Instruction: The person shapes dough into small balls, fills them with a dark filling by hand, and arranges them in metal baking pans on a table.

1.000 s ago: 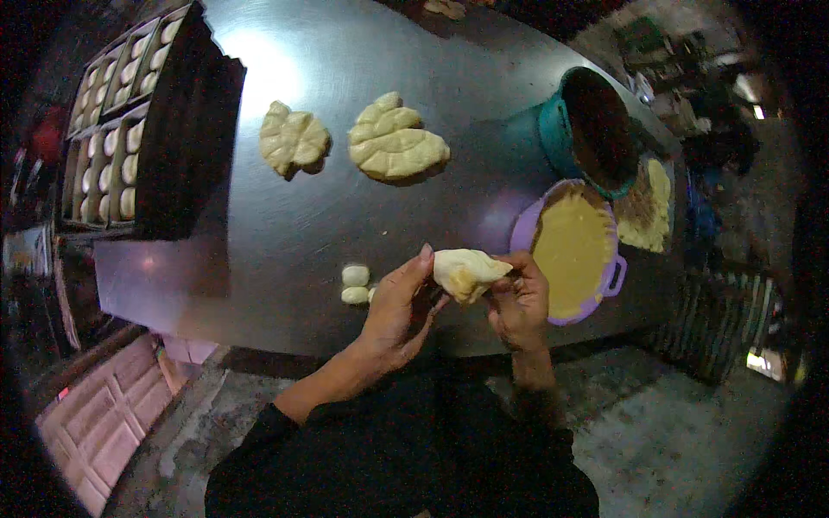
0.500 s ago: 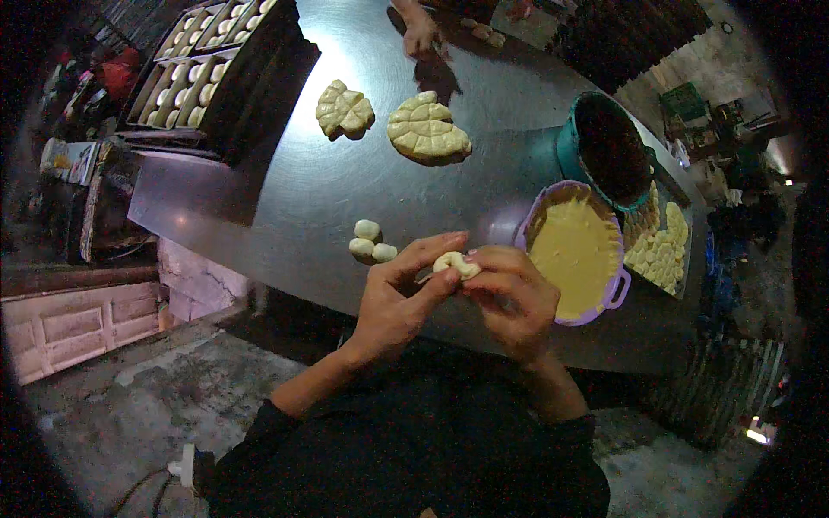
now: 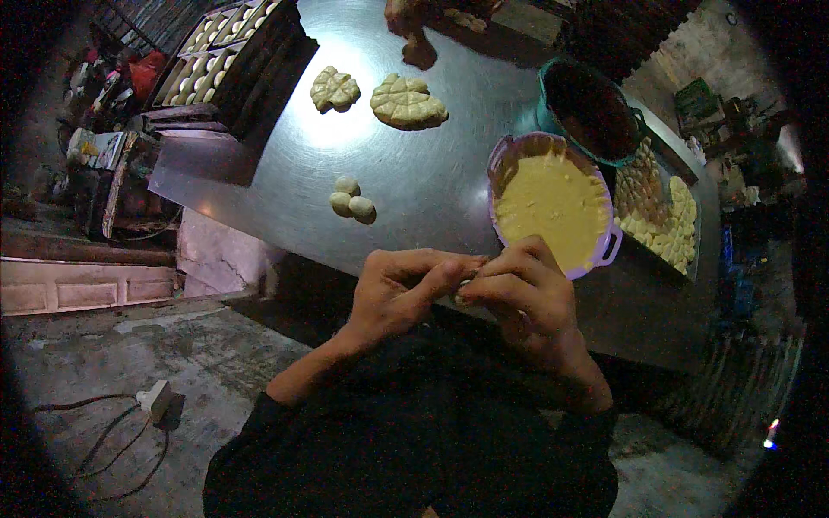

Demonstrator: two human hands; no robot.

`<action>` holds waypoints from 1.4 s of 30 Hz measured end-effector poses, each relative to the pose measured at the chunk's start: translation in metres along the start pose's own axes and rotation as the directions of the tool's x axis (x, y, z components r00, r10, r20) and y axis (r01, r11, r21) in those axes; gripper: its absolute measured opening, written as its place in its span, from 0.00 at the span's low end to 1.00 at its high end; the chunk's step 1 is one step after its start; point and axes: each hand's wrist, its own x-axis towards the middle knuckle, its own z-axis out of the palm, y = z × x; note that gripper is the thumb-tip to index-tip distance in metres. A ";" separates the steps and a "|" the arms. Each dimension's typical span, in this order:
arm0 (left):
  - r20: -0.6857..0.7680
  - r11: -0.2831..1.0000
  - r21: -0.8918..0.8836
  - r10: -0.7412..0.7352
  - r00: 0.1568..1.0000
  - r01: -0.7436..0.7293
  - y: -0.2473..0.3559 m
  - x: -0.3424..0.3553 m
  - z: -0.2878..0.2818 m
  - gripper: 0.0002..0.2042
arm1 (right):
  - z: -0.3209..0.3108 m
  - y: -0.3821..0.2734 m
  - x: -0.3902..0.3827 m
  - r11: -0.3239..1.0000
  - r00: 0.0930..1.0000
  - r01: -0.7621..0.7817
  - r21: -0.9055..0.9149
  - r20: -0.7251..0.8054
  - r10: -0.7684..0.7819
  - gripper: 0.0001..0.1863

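Over the near edge of the table, my left hand (image 3: 404, 289) and my right hand (image 3: 534, 298) meet fingertip to fingertip. Both pinch a small piece of dough (image 3: 464, 296), mostly hidden behind the fingers. Just beyond my right hand stands a purple basin (image 3: 612, 249) lined with a sheet and holding a soft yellow mixture (image 3: 553, 203). Three small dough balls (image 3: 347, 186) sit touching one another on the metal table (image 3: 285, 186), beyond my left hand. Farther back lie two flat dough rounds scored into pieces, a smaller one (image 3: 334, 90) and a larger one (image 3: 408, 102).
A teal tub (image 3: 546, 108) with a dark inside stands behind the purple basin. Right of it, a tray holds many yellow pieces (image 3: 678, 226). Stacked trays of pale buns (image 3: 203, 76) rise at the far left. Another person's hand (image 3: 419, 47) reaches over the far edge. A white power socket (image 3: 155, 401) lies on the floor.
My view has shifted, and the table items sit higher in the picture. The dough between my fingers, plain to see before, is now mostly covered. The other person's hand has moved.
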 end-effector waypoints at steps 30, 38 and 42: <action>-0.184 0.968 0.248 0.018 0.983 0.028 -0.128 0.048 -0.215 0.12 | 0.231 0.118 0.073 0.173 0.397 -0.901 0.399 0.593 0.700 0.24; -0.409 0.968 0.169 -0.104 0.906 0.187 -0.137 0.098 -0.296 0.12 | 0.272 0.172 0.103 0.693 0.695 -0.718 -0.071 -0.020 0.718 0.07; -0.400 0.952 0.217 -0.114 0.909 0.215 -0.137 0.106 -0.314 0.12 | 0.287 0.172 0.109 0.682 0.690 -0.707 -0.184 0.031 0.723 0.13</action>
